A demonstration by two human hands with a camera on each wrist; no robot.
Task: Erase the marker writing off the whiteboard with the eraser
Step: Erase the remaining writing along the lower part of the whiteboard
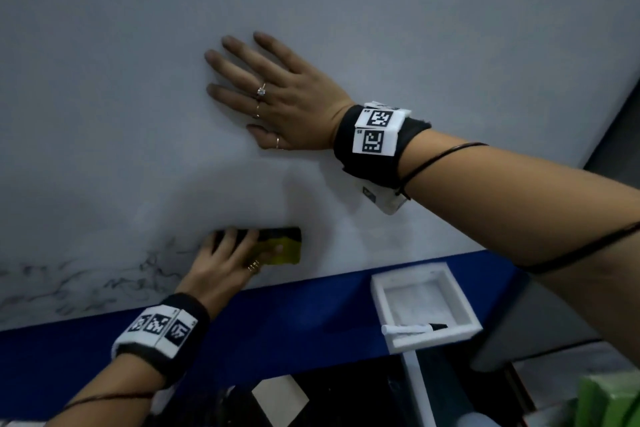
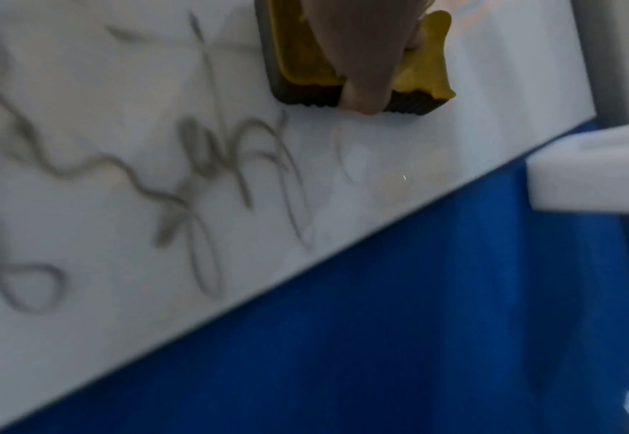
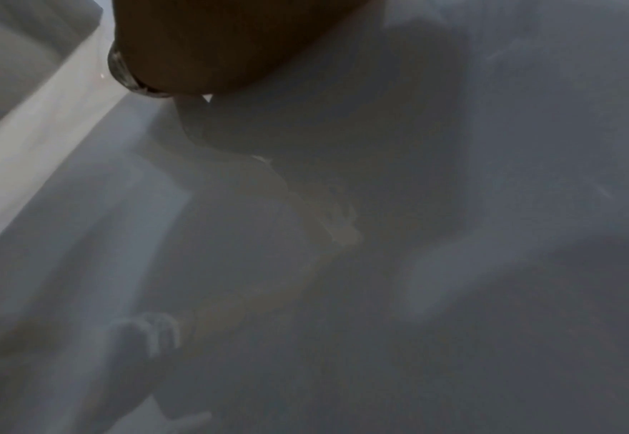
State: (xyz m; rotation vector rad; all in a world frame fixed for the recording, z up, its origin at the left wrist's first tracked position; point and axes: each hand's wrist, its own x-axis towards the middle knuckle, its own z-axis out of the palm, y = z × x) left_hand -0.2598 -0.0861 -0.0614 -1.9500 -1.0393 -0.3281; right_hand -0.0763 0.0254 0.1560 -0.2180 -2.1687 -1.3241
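A white whiteboard (image 1: 381,28) fills most of the head view. Grey marker writing (image 1: 104,281) runs along its lower left; the left wrist view shows the same scribbles (image 2: 201,176). My left hand (image 1: 225,256) grips a yellow eraser with a dark felt base (image 1: 280,246), pressed on the board just right of the writing. In the left wrist view a finger curls over the eraser (image 2: 305,58). My right hand (image 1: 273,94) lies flat on the board above, fingers spread and straight, holding nothing. The right wrist view shows only a ringed finger (image 3: 194,44) against the board.
A blue band (image 1: 277,322) runs below the board's lower edge. A white tray (image 1: 388,288) juts out at the lower right, with a black-capped marker (image 1: 415,328) on its front rim. A green object (image 1: 606,402) sits in the bottom right corner.
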